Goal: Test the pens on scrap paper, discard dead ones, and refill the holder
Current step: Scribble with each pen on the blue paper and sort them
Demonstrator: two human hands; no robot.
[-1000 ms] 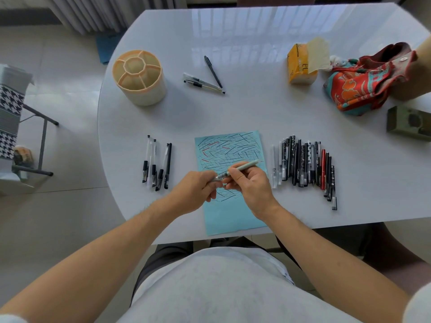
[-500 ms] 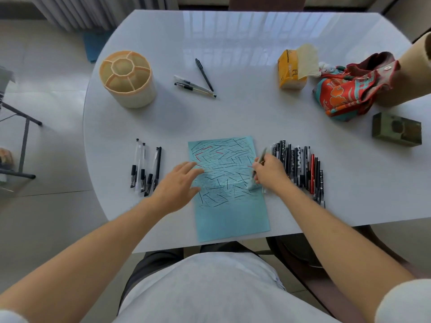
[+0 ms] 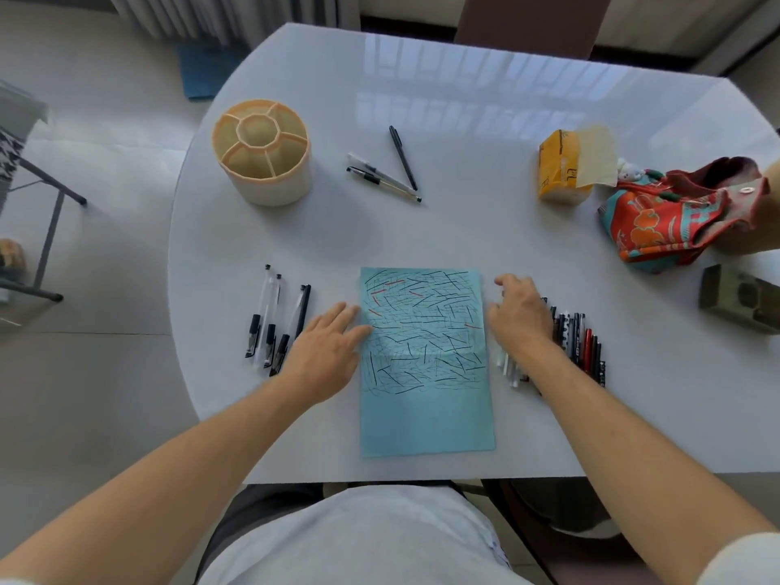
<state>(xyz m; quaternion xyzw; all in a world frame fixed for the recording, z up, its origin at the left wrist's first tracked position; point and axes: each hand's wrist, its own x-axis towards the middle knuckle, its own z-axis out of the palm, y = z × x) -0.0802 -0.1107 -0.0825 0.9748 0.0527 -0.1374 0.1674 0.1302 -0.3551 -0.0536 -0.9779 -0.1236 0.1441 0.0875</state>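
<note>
A blue scrap paper [image 3: 426, 415], covered in black and red strokes, lies at the table's near edge. My left hand [image 3: 327, 350] rests flat with spread fingers on the paper's left edge and holds nothing. My right hand [image 3: 519, 316] lies over the left end of a long row of pens [image 3: 580, 344] beside the paper; whether its fingers grip a pen is hidden. Several pens [image 3: 274, 320] lie in a small group left of the paper. Three more pens [image 3: 388, 175] lie farther back. The beige round holder [image 3: 261, 152], with empty compartments, stands at the back left.
A yellow tissue pack [image 3: 561, 166] and a red patterned cloth bag [image 3: 683, 217] sit at the back right, where another person's arm [image 3: 766, 204] reaches in. A dark green box [image 3: 738, 297] sits at the right edge. A chair stands on the floor at left.
Both hands held a pen over the paper a second ago. The right hand has carried it to the row of pens; the left hand has come down flat on the paper's edge.
</note>
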